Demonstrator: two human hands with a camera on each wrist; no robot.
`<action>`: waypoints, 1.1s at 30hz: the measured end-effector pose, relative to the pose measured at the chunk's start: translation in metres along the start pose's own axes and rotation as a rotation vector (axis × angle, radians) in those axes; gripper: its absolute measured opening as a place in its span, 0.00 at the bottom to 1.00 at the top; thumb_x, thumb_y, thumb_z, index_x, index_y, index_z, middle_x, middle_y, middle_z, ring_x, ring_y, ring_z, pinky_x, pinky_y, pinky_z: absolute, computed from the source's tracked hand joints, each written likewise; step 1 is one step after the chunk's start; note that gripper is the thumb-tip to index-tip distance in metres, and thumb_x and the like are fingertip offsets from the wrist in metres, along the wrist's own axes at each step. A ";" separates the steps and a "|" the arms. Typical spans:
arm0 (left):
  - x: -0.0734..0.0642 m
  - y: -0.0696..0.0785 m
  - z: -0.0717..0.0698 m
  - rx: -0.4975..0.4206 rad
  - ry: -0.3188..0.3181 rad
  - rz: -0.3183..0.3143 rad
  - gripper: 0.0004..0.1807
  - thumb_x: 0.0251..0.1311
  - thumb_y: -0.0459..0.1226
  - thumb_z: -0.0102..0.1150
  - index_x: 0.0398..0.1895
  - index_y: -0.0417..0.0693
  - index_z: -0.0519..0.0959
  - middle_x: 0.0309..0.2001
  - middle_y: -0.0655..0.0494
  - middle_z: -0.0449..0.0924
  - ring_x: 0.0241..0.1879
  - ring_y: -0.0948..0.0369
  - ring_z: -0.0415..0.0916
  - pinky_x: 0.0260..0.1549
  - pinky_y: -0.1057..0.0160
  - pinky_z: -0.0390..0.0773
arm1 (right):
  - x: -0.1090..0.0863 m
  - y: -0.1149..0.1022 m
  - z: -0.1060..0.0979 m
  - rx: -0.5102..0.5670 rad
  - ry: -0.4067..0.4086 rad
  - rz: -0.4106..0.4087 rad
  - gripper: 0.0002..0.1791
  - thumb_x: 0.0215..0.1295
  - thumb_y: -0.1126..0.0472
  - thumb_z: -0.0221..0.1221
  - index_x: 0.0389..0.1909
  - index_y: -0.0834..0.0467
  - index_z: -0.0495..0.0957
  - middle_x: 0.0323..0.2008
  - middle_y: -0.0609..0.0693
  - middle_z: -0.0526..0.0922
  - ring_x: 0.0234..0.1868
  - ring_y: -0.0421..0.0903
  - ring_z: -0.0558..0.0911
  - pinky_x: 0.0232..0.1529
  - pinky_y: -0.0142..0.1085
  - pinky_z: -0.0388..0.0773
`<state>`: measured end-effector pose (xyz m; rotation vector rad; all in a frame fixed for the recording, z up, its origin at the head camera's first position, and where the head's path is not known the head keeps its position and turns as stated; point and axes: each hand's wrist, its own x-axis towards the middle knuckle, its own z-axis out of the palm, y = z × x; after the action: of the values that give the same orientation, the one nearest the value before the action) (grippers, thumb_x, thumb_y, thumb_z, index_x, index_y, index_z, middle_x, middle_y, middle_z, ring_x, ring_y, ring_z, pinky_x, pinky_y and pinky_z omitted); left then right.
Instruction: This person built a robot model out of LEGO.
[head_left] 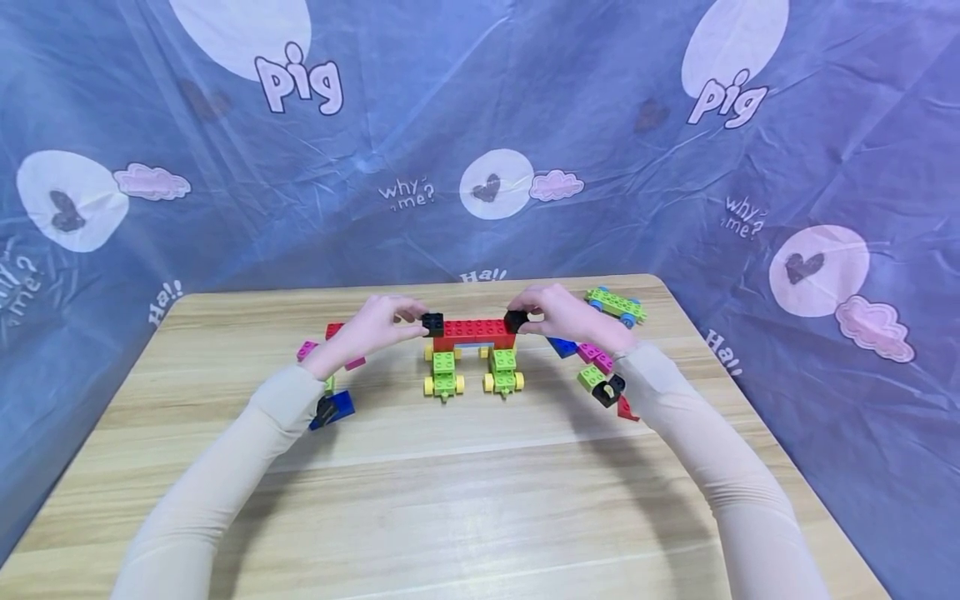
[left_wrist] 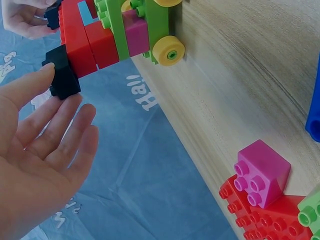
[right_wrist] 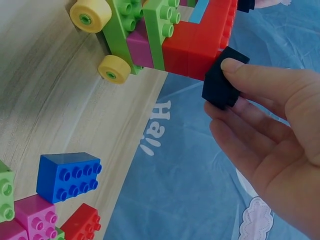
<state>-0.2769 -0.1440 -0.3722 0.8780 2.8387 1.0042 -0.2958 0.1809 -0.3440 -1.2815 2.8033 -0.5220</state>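
In the middle of the table stands a block build: red bricks point(head_left: 476, 332) bridge green wheeled bases point(head_left: 444, 379) with yellow wheels point(left_wrist: 168, 50). My left hand point(head_left: 386, 323) pinches a black brick point(left_wrist: 63, 72) between thumb and fingertips at the left end of the red row. At its right end, my right hand point(head_left: 558, 315) grips another black brick point(right_wrist: 225, 77). Both black bricks touch the red bricks; whether they are pressed on fully I cannot tell. Magenta bricks point(right_wrist: 139, 46) show between the green layers in the wrist views.
On the left lie loose red, magenta point(left_wrist: 262, 172), green and blue bricks point(head_left: 342, 405), partly behind my forearm. On the right are a blue brick point(right_wrist: 67, 177), magenta bricks point(head_left: 595, 357), a black piece point(head_left: 608, 390) and a green wheeled base point(head_left: 615, 305). Patterned blue cloth point(head_left: 480, 233) hangs behind the table.
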 end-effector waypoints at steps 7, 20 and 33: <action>0.000 -0.001 0.000 -0.001 0.002 -0.003 0.21 0.62 0.40 0.65 0.56 0.37 0.80 0.54 0.41 0.83 0.51 0.48 0.82 0.54 0.49 0.82 | 0.002 -0.002 0.000 -0.020 -0.004 0.002 0.16 0.59 0.66 0.68 0.48 0.64 0.83 0.45 0.58 0.87 0.46 0.52 0.86 0.50 0.44 0.85; -0.001 -0.001 -0.002 -0.025 0.004 -0.014 0.21 0.62 0.39 0.65 0.56 0.36 0.80 0.54 0.40 0.84 0.51 0.48 0.83 0.54 0.50 0.82 | 0.008 -0.003 -0.001 -0.016 -0.016 -0.002 0.15 0.57 0.67 0.69 0.46 0.66 0.83 0.44 0.60 0.87 0.44 0.53 0.87 0.48 0.44 0.86; 0.000 -0.002 -0.002 -0.036 0.003 -0.003 0.21 0.62 0.40 0.65 0.55 0.37 0.81 0.53 0.40 0.84 0.50 0.49 0.82 0.54 0.51 0.82 | 0.013 -0.011 -0.004 -0.046 -0.044 0.010 0.15 0.55 0.69 0.70 0.45 0.66 0.84 0.43 0.60 0.86 0.43 0.54 0.86 0.48 0.45 0.85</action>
<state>-0.2784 -0.1464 -0.3723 0.8691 2.8137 1.0538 -0.2968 0.1656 -0.3353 -1.2694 2.8006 -0.4257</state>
